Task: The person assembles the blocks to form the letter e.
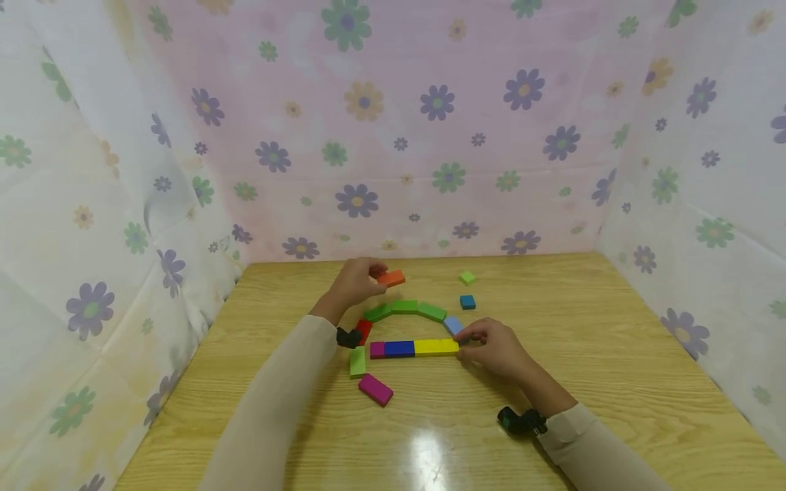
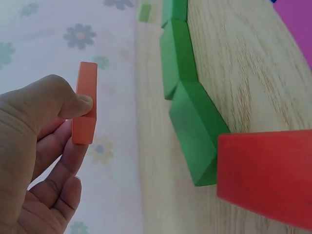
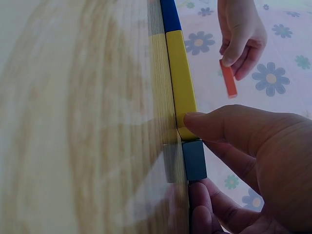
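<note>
My left hand [image 1: 359,281] pinches an orange block [image 1: 393,278] between thumb and fingers, held up beyond the green arc in the left wrist view. My right hand [image 1: 496,349] is at the right end of a straight row. Its thumb touches the end of a yellow block [image 3: 183,78], and its fingers curl round a small dark teal block [image 3: 194,160] set against that end. Left of the yellow lie a dark blue block [image 1: 399,349] and a magenta block [image 1: 377,350]. A light blue block [image 1: 453,325] sits just beyond the right fingertips.
Green blocks [image 1: 404,307] form an arc behind the row, with a red block [image 1: 365,330] at its left end. Lime [image 1: 357,363] and magenta [image 1: 376,389] blocks continue nearer. Small lime [image 1: 468,277] and blue [image 1: 468,302] blocks lie at back right. Flowered cloth [image 1: 417,136] surrounds the table.
</note>
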A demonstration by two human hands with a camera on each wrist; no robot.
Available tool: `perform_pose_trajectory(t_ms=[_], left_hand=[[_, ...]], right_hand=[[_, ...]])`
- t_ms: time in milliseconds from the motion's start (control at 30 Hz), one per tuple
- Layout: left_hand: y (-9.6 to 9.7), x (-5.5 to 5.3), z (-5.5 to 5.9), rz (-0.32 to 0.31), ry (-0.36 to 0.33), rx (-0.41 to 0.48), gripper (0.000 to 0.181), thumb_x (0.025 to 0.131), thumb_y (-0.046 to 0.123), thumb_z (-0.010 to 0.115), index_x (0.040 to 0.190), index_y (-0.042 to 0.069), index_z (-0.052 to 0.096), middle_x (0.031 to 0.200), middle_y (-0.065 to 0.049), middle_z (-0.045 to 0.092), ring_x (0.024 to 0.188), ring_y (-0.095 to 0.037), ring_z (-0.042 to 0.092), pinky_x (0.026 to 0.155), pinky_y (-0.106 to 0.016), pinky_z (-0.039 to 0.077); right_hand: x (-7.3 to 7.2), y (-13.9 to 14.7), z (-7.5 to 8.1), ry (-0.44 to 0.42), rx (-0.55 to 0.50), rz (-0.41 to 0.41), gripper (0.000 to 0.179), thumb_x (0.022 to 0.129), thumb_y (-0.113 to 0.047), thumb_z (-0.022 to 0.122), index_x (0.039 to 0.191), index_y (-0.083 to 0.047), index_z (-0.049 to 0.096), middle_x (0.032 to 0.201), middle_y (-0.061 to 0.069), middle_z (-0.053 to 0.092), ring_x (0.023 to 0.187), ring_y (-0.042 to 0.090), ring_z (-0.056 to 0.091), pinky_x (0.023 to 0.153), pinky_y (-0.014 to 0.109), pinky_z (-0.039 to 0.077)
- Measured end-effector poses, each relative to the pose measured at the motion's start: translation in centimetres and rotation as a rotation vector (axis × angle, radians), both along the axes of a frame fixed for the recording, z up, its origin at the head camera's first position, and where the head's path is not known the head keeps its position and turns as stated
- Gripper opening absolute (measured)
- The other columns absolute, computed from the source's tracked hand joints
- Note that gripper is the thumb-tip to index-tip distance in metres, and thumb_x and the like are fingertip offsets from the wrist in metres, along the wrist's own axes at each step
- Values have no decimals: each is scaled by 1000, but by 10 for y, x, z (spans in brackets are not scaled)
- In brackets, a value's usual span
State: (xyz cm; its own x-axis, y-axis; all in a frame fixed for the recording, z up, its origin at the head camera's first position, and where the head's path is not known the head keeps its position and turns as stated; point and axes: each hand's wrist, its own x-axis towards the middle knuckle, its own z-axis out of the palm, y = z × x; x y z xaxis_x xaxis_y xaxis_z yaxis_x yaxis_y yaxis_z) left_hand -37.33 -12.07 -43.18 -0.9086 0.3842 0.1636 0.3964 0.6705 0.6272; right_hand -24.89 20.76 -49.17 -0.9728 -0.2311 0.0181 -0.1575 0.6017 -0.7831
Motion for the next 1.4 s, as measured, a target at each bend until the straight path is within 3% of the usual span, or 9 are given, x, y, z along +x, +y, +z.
perform_pose_trajectory(t_ms=[300, 433, 667, 1000, 1200, 1367, 1400], left_hand=[[-3, 28, 7, -40, 72, 23, 36, 87, 16, 82, 121, 10, 73, 113, -2, 74, 105, -24, 69, 92, -39, 58], [-4, 45, 10, -33, 89, 31, 39, 87, 20, 82, 124, 10, 73, 111, 2, 74, 108, -28, 69, 95, -43, 56], [-4, 76, 11, -78, 121, 68, 36, 87, 20, 83, 121, 13, 74, 109, 5, 75, 104, -22, 69, 94, -51, 55], [-6, 110, 6, -143, 88, 149, 35, 85, 17, 85, 118, 11, 75, 109, 2, 76, 105, -32, 70, 90, -53, 57], [-4, 128, 3, -166, 98, 138, 36, 85, 17, 86, 119, 13, 75, 110, 5, 76, 104, -18, 70, 92, -49, 58], [-5, 140, 0, -236, 100, 116, 37, 84, 16, 86, 119, 13, 75, 107, 8, 76, 100, -16, 70, 91, -46, 58], [-5, 142, -1, -252, 95, 110, 39, 84, 16, 86, 120, 14, 73, 107, 9, 76, 98, -15, 70, 85, -42, 59]], right_hand=[[2, 0, 1, -5, -7, 1, 20, 86, -22, 84, 105, -26, 80, 129, 5, 64, 122, 30, 61, 105, 56, 49], [2, 1, 1, -3, -11, 2, 20, 86, -22, 84, 105, -26, 80, 129, 5, 64, 122, 31, 61, 105, 56, 50], [3, 3, 1, 2, -6, 4, 19, 87, -23, 83, 106, -25, 80, 128, 6, 64, 121, 30, 60, 103, 55, 51], [4, 1, 4, -1, -4, 5, 19, 88, -22, 83, 107, -24, 80, 129, 7, 64, 121, 30, 59, 103, 56, 50], [3, -1, 4, 12, 11, 15, 21, 87, -22, 83, 108, -22, 81, 130, 9, 63, 119, 31, 59, 101, 57, 50], [3, -3, 4, 17, 18, 20, 22, 86, -21, 83, 108, -23, 81, 129, 8, 63, 118, 30, 59, 101, 57, 51], [2, -3, 4, 16, 20, 18, 22, 86, -21, 83, 108, -23, 81, 128, 7, 63, 118, 29, 59, 101, 57, 51]])
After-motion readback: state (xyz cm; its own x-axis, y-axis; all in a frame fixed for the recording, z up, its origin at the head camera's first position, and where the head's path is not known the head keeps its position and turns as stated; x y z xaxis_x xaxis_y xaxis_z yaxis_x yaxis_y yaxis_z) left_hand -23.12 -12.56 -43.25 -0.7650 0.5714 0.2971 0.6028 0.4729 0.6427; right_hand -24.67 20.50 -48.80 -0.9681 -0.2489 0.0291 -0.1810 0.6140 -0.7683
